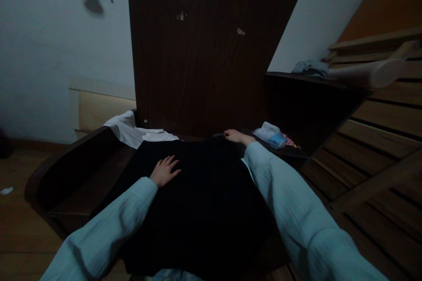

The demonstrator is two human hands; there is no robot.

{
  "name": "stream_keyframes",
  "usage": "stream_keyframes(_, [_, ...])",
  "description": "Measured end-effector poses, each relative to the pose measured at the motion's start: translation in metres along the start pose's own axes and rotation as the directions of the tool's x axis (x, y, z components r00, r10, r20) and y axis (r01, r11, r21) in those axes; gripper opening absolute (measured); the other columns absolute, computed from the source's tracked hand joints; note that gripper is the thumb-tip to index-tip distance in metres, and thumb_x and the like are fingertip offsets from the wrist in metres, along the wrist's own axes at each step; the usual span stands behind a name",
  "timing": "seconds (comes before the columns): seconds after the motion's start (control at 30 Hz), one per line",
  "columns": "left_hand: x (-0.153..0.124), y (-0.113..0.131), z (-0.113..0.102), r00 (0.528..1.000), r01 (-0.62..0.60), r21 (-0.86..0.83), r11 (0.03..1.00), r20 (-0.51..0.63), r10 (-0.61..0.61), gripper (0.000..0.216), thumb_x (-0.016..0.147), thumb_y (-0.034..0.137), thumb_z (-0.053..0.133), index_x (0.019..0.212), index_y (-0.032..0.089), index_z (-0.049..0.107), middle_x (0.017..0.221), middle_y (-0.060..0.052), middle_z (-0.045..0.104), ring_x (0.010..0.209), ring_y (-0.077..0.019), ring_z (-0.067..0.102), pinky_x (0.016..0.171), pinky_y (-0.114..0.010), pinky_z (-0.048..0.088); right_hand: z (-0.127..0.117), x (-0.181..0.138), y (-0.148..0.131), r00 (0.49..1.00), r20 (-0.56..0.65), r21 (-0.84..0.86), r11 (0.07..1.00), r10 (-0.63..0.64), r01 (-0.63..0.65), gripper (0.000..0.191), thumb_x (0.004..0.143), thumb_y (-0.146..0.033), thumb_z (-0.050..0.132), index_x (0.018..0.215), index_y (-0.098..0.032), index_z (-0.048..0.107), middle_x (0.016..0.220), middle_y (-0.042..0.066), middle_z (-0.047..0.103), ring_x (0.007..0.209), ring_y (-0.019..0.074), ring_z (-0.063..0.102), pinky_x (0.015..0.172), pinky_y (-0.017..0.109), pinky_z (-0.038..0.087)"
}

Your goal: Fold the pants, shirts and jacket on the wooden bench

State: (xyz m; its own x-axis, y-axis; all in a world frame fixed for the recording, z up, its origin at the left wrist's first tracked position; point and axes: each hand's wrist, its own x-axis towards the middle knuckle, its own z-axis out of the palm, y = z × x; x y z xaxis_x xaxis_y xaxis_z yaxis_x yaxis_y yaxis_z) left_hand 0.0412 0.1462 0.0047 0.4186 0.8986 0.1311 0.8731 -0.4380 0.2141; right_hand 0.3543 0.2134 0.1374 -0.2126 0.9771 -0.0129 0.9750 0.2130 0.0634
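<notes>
A large black garment (pixel 204 197) lies spread over the dark wooden surface in front of me, its details lost in the dim light. My left hand (pixel 165 171) rests flat on its left part, fingers spread and holding nothing. At the garment's far right edge is my right hand (pixel 238 136), its fingers bent down and closed on the cloth there. A small greyish patch shows at that edge beside the fingertips. Behind the garment's far left corner lies a white cloth (pixel 132 131), draped partly over the furniture's side.
A tall dark wooden panel (pixel 204 52) rises behind. Tissue-like plastic packs (pixel 272 135) sit on the low shelf at right. Above them, a folded cloth (pixel 310 68) and a pale cylinder (pixel 372 73) lie on top. Wooden slats (pixel 382 140) stand far right.
</notes>
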Motion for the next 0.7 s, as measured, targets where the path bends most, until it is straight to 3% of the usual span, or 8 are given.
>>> stream_keyframes(0.2, [0.001, -0.001, 0.003, 1.000, -0.005, -0.008, 1.000, -0.015, 0.005, 0.052, 0.082, 0.047, 0.035, 0.125, 0.020, 0.043, 0.138, -0.010, 0.032, 0.127, -0.0267, 0.027, 0.099, -0.045, 0.023, 0.005, -0.006, 0.000, 0.984, -0.099, -0.048, 0.987, 0.146, -0.152, 0.024, 0.083, -0.026, 0.043, 0.099, -0.012, 0.056, 0.104, 0.014, 0.058, 0.090, 0.0213, 0.057, 0.071, 0.028, 0.042])
stream_keyframes(0.4, [0.000, 0.000, 0.002, 1.000, 0.002, -0.026, 1.000, -0.004, -0.002, 0.052, 0.082, 0.047, 0.036, 0.124, 0.019, 0.044, 0.138, -0.012, 0.032, 0.126, -0.0274, 0.027, 0.099, -0.046, 0.023, 0.031, -0.015, -0.013, 0.962, -0.176, -0.064, 0.973, 0.209, -0.223, 0.023, 0.084, -0.021, 0.042, 0.103, -0.012, 0.052, 0.106, 0.015, 0.056, 0.096, 0.0229, 0.055, 0.076, 0.030, 0.041])
stream_keyframes(0.5, [0.000, 0.000, 0.002, 1.000, 0.001, -0.035, 0.999, -0.004, -0.001, 0.052, 0.082, 0.046, 0.036, 0.125, 0.018, 0.044, 0.138, -0.012, 0.032, 0.127, -0.0276, 0.026, 0.099, -0.046, 0.022, 0.041, -0.016, -0.024, 0.922, -0.305, -0.031, 0.966, 0.237, -0.258, 0.028, 0.083, -0.018, 0.040, 0.109, -0.009, 0.049, 0.109, 0.017, 0.054, 0.102, 0.0240, 0.050, 0.082, 0.032, 0.039])
stream_keyframes(0.6, [0.000, 0.000, 0.002, 1.000, -0.001, -0.041, 0.999, -0.004, 0.001, 0.052, 0.082, 0.047, 0.036, 0.125, 0.018, 0.044, 0.138, -0.012, 0.031, 0.127, -0.0279, 0.025, 0.099, -0.047, 0.022, 0.052, -0.016, -0.034, 0.879, -0.454, 0.010, 0.988, 0.144, -0.156, 0.036, 0.085, -0.024, 0.037, 0.117, -0.010, 0.045, 0.121, 0.017, 0.048, 0.113, 0.0244, 0.042, 0.092, 0.036, 0.033])
stream_keyframes(0.7, [0.000, 0.001, 0.001, 1.000, 0.004, -0.031, 1.000, 0.003, -0.004, 0.051, 0.082, 0.047, 0.035, 0.125, 0.020, 0.043, 0.138, -0.011, 0.031, 0.127, -0.0272, 0.025, 0.099, -0.046, 0.022, 0.066, -0.018, -0.041, 0.922, -0.387, -0.019, 0.999, 0.029, -0.039, 0.040, 0.086, -0.035, 0.038, 0.120, -0.015, 0.045, 0.129, 0.014, 0.041, 0.122, 0.0255, 0.032, 0.099, 0.042, 0.024])
